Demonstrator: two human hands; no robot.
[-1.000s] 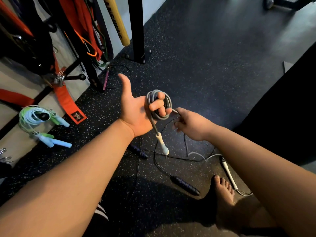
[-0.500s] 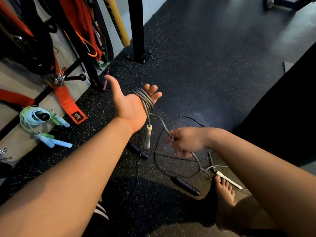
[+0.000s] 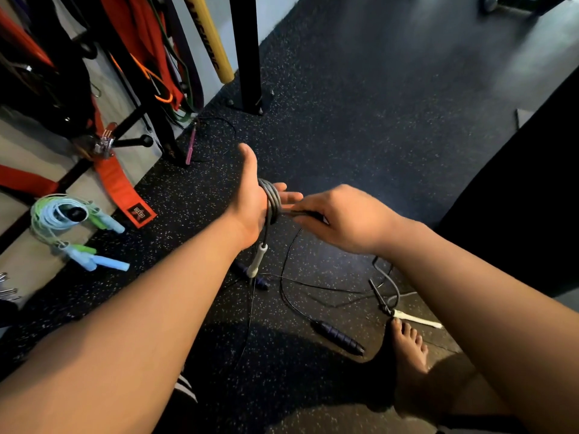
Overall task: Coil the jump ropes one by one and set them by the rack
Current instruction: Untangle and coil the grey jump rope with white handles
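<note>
A grey jump rope point(image 3: 272, 200) is wound in several loops round my left hand point(image 3: 255, 202), whose fingers are straight and thumb points up. One white handle point(image 3: 257, 261) hangs below that palm. My right hand point(image 3: 338, 217) pinches the grey cord just right of the loops. The cord's loose end trails down to the second white handle point(image 3: 416, 321) lying on the floor by a bare foot point(image 3: 407, 349). A black rope with dark handles point(image 3: 340, 338) lies loose on the floor beneath my hands.
Two coiled ropes, light blue and green point(image 3: 67, 214), lie by the rack point(image 3: 147, 98) at the left, which holds red and orange straps. A black upright post point(image 3: 247, 57) stands behind. A purple handle point(image 3: 190, 145) lies near the rack's foot.
My right hand has risen from low near the floor up to my left fingers, bringing the grey cord with it. The floor handle has slid a little toward the foot.
</note>
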